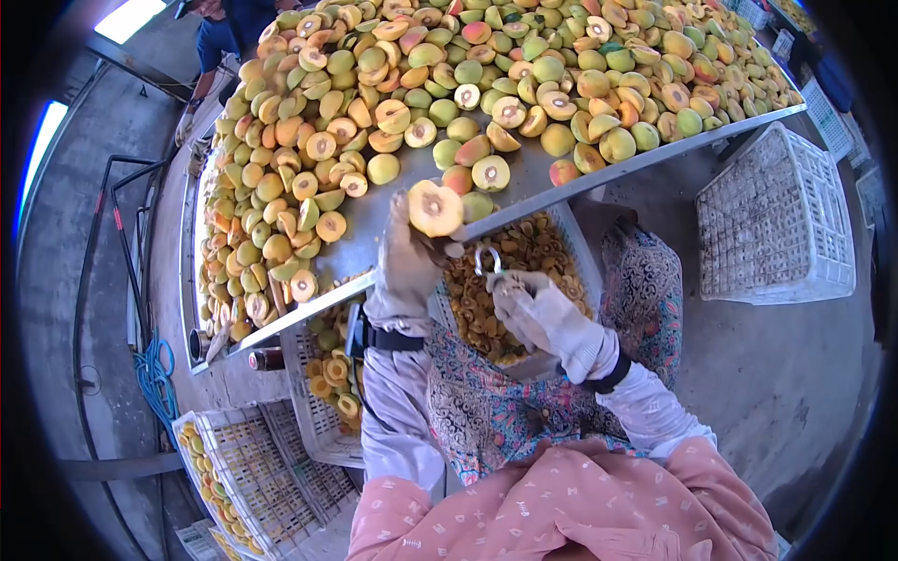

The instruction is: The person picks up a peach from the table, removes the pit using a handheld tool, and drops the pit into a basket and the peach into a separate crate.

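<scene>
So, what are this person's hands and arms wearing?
The left hand and right hand wear off-white gloves with grubby patches. Each wrist has a black band, the left with a dark, boxy gadget. Long, pale lilac sleeves show below pink cloth with little white marks.

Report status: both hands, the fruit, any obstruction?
Left hand holding fruit half, cut face showing. Right hand gripping looped metal tool, apart from fruit. Table edge close by; filled crate beneath.
</scene>
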Demonstrator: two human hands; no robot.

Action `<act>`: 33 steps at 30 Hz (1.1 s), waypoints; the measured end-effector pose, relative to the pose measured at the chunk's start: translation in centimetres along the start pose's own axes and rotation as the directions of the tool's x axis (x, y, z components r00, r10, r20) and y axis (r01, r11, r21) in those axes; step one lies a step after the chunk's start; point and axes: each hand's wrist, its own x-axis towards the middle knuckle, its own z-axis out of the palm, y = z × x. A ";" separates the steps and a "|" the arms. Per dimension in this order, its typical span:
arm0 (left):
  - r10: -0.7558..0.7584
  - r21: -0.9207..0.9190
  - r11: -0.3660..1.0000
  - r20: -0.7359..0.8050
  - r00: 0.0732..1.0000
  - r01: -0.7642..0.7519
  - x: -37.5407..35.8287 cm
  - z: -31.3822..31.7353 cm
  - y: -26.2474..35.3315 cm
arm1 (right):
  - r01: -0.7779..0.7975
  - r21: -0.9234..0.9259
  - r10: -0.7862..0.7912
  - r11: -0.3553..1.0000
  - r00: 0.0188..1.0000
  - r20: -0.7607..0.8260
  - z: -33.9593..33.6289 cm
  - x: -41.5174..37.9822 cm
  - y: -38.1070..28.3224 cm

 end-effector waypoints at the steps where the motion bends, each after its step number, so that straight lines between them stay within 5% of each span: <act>1: 0.005 -0.025 1.000 -0.018 1.000 -0.005 -1.5 1.0 -0.3 | -0.003 -0.005 0.003 1.000 1.000 0.002 0.7 0.0 -0.3; 3: 0.016 -0.053 0.998 -0.021 1.000 -0.017 -4.6 3.7 0.1 | 0.125 -0.457 -0.130 0.881 0.991 0.021 2.2 -0.1 -1.2; 5: 0.213 0.086 0.973 0.034 0.976 -0.215 -7.4 6.5 1.1 | 0.162 -0.347 -0.150 0.924 0.987 0.061 2.7 -0.7 -0.5; 6: 0.173 0.308 0.938 -0.016 0.985 -0.160 -7.2 6.2 0.7 | 0.143 -0.282 -0.149 0.949 0.989 0.000 3.3 -1.1 0.0; 8: 0.187 0.196 0.966 -0.080 0.979 -0.168 -8.3 6.2 -0.1 | 0.130 -0.216 -0.141 0.968 0.989 -0.036 4.3 -1.7 0.2; 11: 0.177 0.131 0.979 -0.166 0.970 -0.156 -10.4 7.8 0.6 | 0.022 -0.752 -0.169 0.658 0.978 -0.119 5.5 -3.3 -0.2; 13: 0.293 0.360 0.905 -0.146 0.945 -0.225 -11.1 8.2 0.6 | 0.099 -0.754 -0.270 0.650 0.957 -0.107 6.0 -4.0 0.8; 15: 0.301 0.336 0.909 -0.120 0.946 -0.247 -11.6 8.0 0.9 | 0.263 -0.569 -0.345 0.779 0.938 -0.040 5.6 -3.8 1.9; 16: 0.304 0.361 0.894 -0.048 0.952 -0.267 -11.8 8.1 1.2 | 0.260 -0.573 -0.344 0.777 0.938 -0.041 5.6 -4.1 1.7; 18: 0.231 0.350 0.909 0.026 0.973 -0.225 -12.7 8.5 2.5 | 0.216 -0.275 -0.244 0.937 0.967 -0.073 5.6 -4.7 0.5; 22: -0.025 0.559 0.829 -0.004 1.000 0.023 -13.1 6.3 3.8 | 0.122 -0.268 -0.171 0.956 0.970 -0.171 5.8 -5.7 -1.2; 25: 0.092 0.610 0.778 0.123 0.988 -0.148 -12.9 4.6 2.9 | 0.157 -0.256 -0.171 0.954 0.985 -0.033 4.8 -6.3 -0.4; 26: -0.012 0.219 0.976 0.028 1.000 0.005 -13.1 5.3 2.4 | 0.070 -0.159 -0.077 0.985 0.996 -0.035 3.8 -6.5 0.9; 29: 0.149 0.029 0.989 -0.041 0.988 -0.148 -13.0 6.5 0.6 | 0.011 -0.336 -0.030 0.942 0.998 -0.051 6.0 -7.6 1.7; 31: 0.135 0.069 0.989 -0.013 0.991 -0.134 -12.9 6.2 0.2 | 0.004 -0.326 -0.025 0.945 0.998 -0.058 4.9 -6.8 3.1; 33: 0.150 -0.151 0.977 -0.020 0.988 -0.152 -12.5 6.5 -0.1 | 0.043 -0.442 -0.091 0.896 0.992 -0.088 4.5 -6.2 3.6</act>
